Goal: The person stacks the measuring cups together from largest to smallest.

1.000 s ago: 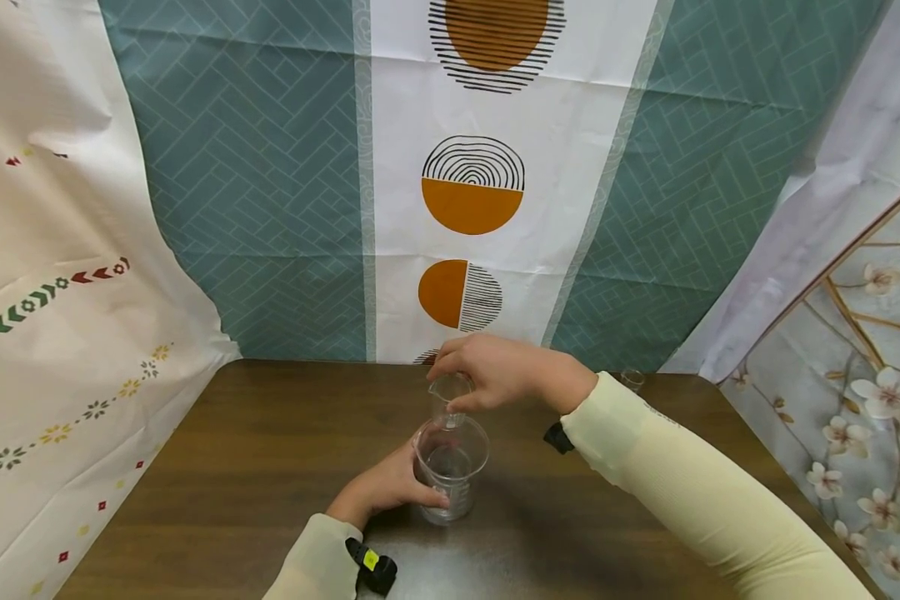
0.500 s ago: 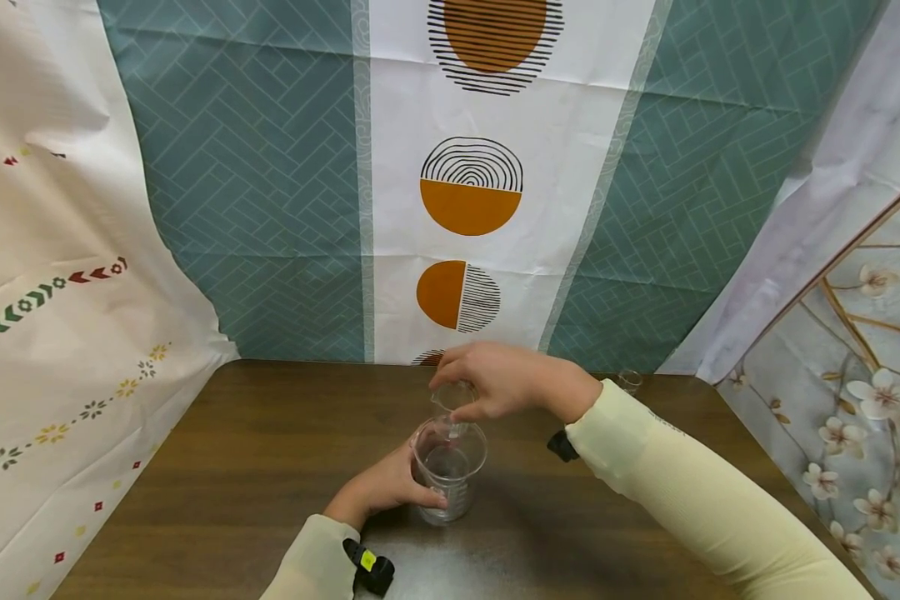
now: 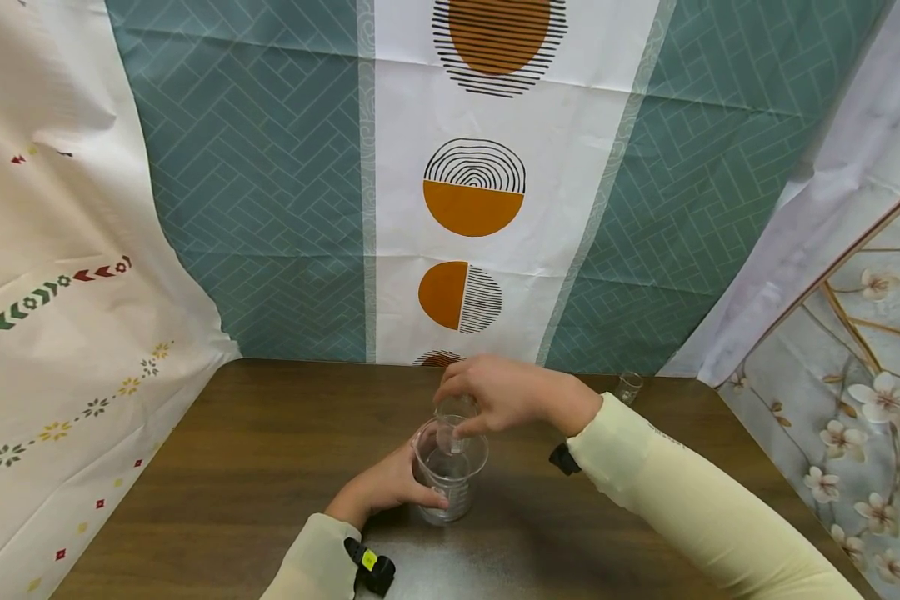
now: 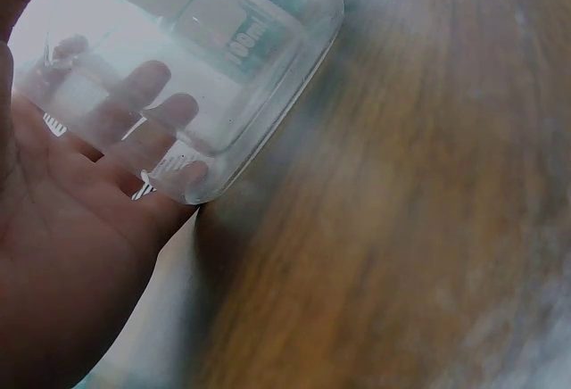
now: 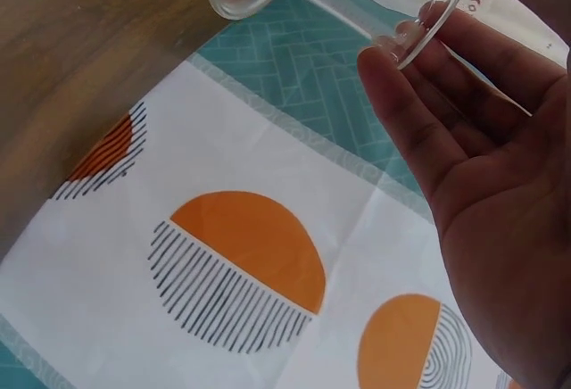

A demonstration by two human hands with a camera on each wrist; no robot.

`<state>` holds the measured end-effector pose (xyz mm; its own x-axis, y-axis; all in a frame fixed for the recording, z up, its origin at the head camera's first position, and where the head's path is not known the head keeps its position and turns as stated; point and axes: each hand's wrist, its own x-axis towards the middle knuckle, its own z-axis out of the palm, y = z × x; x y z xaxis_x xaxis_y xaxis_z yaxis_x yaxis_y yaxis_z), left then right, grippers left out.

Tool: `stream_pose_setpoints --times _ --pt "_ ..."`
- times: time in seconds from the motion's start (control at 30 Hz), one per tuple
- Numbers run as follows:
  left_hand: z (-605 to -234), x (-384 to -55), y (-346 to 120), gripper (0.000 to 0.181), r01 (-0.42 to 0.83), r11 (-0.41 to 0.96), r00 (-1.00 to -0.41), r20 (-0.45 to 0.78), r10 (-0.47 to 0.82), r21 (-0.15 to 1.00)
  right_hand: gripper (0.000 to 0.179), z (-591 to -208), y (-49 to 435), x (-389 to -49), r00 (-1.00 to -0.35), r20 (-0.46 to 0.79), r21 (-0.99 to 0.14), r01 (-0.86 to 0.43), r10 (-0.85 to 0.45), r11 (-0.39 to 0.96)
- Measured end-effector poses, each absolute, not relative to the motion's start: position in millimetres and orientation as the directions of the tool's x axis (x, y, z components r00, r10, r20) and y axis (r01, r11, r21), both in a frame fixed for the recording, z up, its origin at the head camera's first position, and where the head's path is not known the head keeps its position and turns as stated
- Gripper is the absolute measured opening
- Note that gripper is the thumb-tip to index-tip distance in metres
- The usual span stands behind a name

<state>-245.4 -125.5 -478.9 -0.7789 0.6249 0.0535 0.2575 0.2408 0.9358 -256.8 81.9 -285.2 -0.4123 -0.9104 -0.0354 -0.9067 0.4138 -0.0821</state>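
A large clear beaker [image 3: 457, 492] stands upright on the wooden table, gripped round its side by my left hand [image 3: 396, 483]. In the left wrist view, curled fingers [image 4: 152, 130] show through the beaker wall, which carries printed volume marks. My right hand [image 3: 498, 392] pinches the rim of a smaller clear beaker [image 3: 453, 429] from above. The small beaker's lower end is down inside the large beaker's mouth. In the right wrist view, fingertips [image 5: 393, 68] lie along the small beaker's rim.
Another small clear glass vessel [image 3: 628, 386] stands at the table's back right, near the right forearm. Patterned cloths hang behind the brown table [image 3: 270, 450] and along both sides.
My right hand has moved down, lowering the small beaker from above the large beaker's rim into its mouth. The left hand has kept its hold on the large beaker.
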Motion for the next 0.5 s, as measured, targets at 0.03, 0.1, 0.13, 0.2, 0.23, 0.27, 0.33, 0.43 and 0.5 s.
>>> stream_pose_setpoints --times 0.03,0.1,0.13,0.2,0.23,0.27,0.33,0.43,0.5 --pt "-479.2 -245.4 -125.5 0.107 0.256 0.242 -0.78 0.052 0.624 0.936 0.042 -287.1 81.8 -256.8 -0.415 -0.041 -0.081 -0.905 -0.909 0.417" --pt "-479.5 -245.3 -125.6 0.107 0.259 0.251 -0.784 0.051 0.619 0.933 0.042 -290.8 81.6 -256.5 -0.419 -0.051 -0.082 -0.903 -0.907 0.422" --pt "-479.4 -245.2 -125.6 0.107 0.256 0.251 -0.785 0.049 0.618 0.933 0.041 -292.2 81.5 -256.3 -0.42 -0.055 -0.085 -0.902 -0.906 0.424" --pt "-478.6 -244.8 -125.7 0.108 0.251 0.25 -0.785 0.045 0.617 0.935 0.041 -295.3 81.3 -256.1 -0.423 -0.064 -0.093 -0.899 -0.904 0.428" --pt "-478.3 -244.6 -125.8 0.108 0.251 0.247 -0.784 0.047 0.619 0.936 0.041 -296.8 81.0 -256.3 -0.424 -0.065 -0.095 -0.899 -0.903 0.428" --pt "-478.0 -244.4 -126.0 0.109 0.251 0.244 -0.782 0.048 0.622 0.937 0.041 -298.2 80.9 -256.3 -0.425 -0.066 -0.098 -0.898 -0.903 0.429" --pt "-477.3 -244.1 -126.2 0.109 0.249 0.237 -0.777 0.047 0.628 0.939 0.041 -300.4 80.9 -256.2 -0.425 -0.069 -0.105 -0.897 -0.903 0.43" --pt "-477.6 -244.5 -126.3 0.107 0.255 0.228 -0.769 0.054 0.637 0.94 0.04 -303.0 80.8 -256.1 -0.424 -0.072 -0.12 -0.895 -0.903 0.43" --pt "-477.6 -244.5 -126.4 0.107 0.253 0.235 -0.771 0.049 0.635 0.938 0.04 -303.9 81.0 -255.7 -0.421 -0.075 -0.128 -0.895 -0.904 0.427"
